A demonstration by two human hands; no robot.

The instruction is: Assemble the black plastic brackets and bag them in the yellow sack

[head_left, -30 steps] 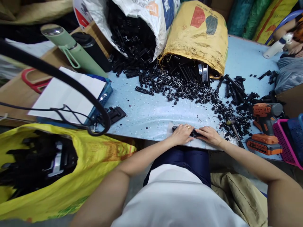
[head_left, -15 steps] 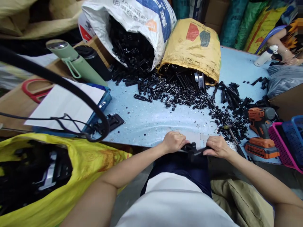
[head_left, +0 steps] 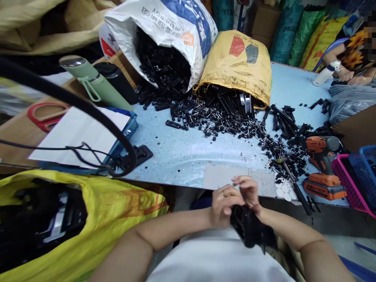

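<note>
Close to my body, past the table's front edge, I hold a black plastic part (head_left: 249, 227), blurred by motion. My left hand (head_left: 225, 203), with a ring on one finger, is closed at its upper left side, fingertips against its top end. My right hand (head_left: 249, 192) is bent round the same end from the right, its fingers curled and partly raised. The fingertips of both hands come close together above the part. Its lower end points down and right toward my forearm. Where exactly each finger grips is partly hidden.
On the blue table (head_left: 176, 152) lie many black pieces and pins (head_left: 223, 121), spilling from a white sack (head_left: 164, 23) and a yellow sack (head_left: 235, 58). A hammer (head_left: 293, 184) and cordless drill (head_left: 323, 168) are right. An open yellow bag (head_left: 117, 211) stands left. Another person's hands (head_left: 352, 78) are far right.
Both hands have drawn back from the table edge toward my body and come together. The black parts held apart earlier now appear as one dark shape between them.
</note>
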